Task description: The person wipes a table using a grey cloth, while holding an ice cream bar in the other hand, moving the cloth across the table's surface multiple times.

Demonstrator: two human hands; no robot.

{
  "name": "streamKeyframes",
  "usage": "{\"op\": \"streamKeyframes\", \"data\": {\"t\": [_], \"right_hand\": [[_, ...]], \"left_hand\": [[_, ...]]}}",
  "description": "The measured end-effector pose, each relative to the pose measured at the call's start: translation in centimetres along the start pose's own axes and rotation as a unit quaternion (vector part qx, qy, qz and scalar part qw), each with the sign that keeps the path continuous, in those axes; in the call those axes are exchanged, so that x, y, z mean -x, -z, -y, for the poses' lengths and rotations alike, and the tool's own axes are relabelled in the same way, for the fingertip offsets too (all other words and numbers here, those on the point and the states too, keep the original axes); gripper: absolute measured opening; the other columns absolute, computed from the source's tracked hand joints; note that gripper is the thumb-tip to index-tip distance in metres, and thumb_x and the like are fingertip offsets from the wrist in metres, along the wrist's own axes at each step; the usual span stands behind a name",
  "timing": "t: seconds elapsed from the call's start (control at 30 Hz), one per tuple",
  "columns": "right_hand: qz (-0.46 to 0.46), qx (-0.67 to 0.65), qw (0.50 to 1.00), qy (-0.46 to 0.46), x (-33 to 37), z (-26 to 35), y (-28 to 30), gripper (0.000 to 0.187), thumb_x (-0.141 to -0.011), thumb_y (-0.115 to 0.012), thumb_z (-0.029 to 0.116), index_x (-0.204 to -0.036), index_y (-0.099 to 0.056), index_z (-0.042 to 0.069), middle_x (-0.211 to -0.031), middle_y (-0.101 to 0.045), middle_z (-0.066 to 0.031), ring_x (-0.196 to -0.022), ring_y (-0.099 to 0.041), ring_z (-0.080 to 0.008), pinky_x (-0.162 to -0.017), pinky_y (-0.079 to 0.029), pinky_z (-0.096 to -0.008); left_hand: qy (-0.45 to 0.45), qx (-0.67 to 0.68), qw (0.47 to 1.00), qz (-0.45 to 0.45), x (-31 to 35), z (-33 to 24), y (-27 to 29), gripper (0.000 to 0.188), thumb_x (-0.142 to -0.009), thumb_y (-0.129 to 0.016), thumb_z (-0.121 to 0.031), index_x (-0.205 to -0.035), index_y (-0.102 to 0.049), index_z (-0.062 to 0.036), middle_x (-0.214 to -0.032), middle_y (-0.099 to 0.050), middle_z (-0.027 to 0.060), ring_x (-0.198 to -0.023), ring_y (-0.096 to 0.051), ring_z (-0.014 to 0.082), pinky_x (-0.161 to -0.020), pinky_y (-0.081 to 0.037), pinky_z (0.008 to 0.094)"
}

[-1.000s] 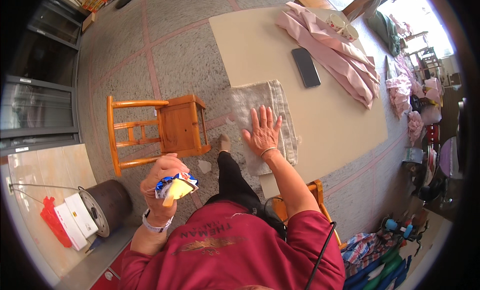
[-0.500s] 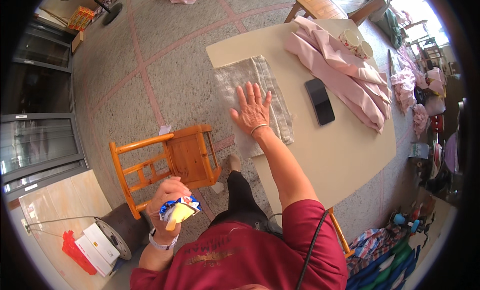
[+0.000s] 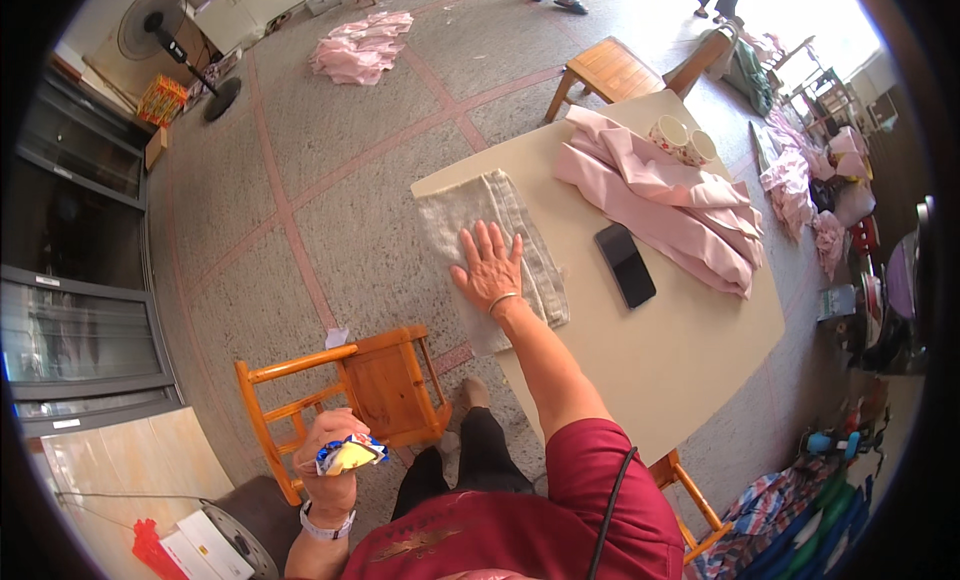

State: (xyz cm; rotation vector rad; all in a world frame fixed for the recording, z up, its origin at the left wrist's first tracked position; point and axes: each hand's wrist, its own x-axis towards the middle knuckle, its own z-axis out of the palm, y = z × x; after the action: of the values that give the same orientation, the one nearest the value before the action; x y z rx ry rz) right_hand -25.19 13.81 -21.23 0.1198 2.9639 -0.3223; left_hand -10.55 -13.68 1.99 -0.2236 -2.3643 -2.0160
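Tipping up, the view shows more far floor (image 3: 225, 220); the empty right hand (image 3: 490, 275) stays spread on the grey cloth (image 3: 452, 212), the left hand (image 3: 326, 480) clasping a wrapped snack (image 3: 348, 455): work seems unchanged.

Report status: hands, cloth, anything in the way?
Left hand grips blue-and-white packet, yellow showing. Right hand open, flat on folded grey cloth. Phone and pink fabric on table, apart from cloth.

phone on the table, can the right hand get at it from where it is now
Probably yes: the right hand lies spread on the folded grey cloth, and the phone is to its right, with only cloth and tabletop visible between them.
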Motion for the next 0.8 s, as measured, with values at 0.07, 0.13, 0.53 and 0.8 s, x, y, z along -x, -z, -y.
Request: {"op": "streamKeyframes", "data": {"t": [0.07,0.13,0.53,0.8], "right_hand": [[-0.007,-0.006,1.0,-0.004,2.0,-0.2,-0.3,0.07,-0.1,-0.04,0.055,-0.161,-0.026,0.022,-0.168,-0.019,-0.005,-0.156,-0.012,-0.0264,-0.122,-0.001,-0.0623],[-0.004,-0.006,1.0,-0.009,5.0,-0.3,-0.5,0.07,-0.1,-0.04,0.055,-0.161,-0.026,0.022,-0.168,-0.019,-0.005,-0.156,-0.012,-0.0264,-0.122,-0.001,-0.0623],[-0.117,-0.024,0.964,-0.237,28.7,-4.0,-4.4,0.073,-0.092,-0.055,0.055,-0.155,-0.038,0.025,-0.165,-0.027,-0.0046,-0.154,-0.019,-0.0264,-0.122,-0.005,-0.0619],[-0.171,-0.006,0.917,-0.361,39.5,-3.7,-7.1,0.075,-0.088,-0.061,0.053,-0.155,-0.038,0.028,-0.163,-0.029,-0.0045,-0.153,-0.02,-0.0277,-0.12,-0.006,-0.0656]], "left_hand": [[-0.015,0.012,1.0,0.024,-0.5,-0.1,0.1,0.013,-0.08,-0.073,-0.01,-0.092,-0.072,-0.0034,-0.091,-0.071,0.0111,-0.088,-0.067,0.0235,-0.097,-0.047,0.0455],[-0.026,0.036,0.998,0.049,-0.4,-0.5,0.0,0.015,-0.08,-0.074,-0.012,-0.092,-0.072,-0.0033,-0.091,-0.071,0.0111,-0.088,-0.067,0.0234,-0.096,-0.047,0.0458],[-0.052,0.125,0.963,0.235,3.5,-0.6,0.4,0.019,-0.084,-0.076,-0.02,-0.092,-0.072,-0.0042,-0.092,-0.07,0.01,-0.09,-0.065,0.0216,-0.097,-0.047,0.0452],[-0.024,0.174,0.932,0.316,5.9,-1.7,-0.8,0.017,-0.078,-0.08,-0.01,-0.092,-0.074,-0.0024,-0.094,-0.07,0.0097,-0.094,-0.065,0.0232,-0.098,-0.047,0.0443]]}}
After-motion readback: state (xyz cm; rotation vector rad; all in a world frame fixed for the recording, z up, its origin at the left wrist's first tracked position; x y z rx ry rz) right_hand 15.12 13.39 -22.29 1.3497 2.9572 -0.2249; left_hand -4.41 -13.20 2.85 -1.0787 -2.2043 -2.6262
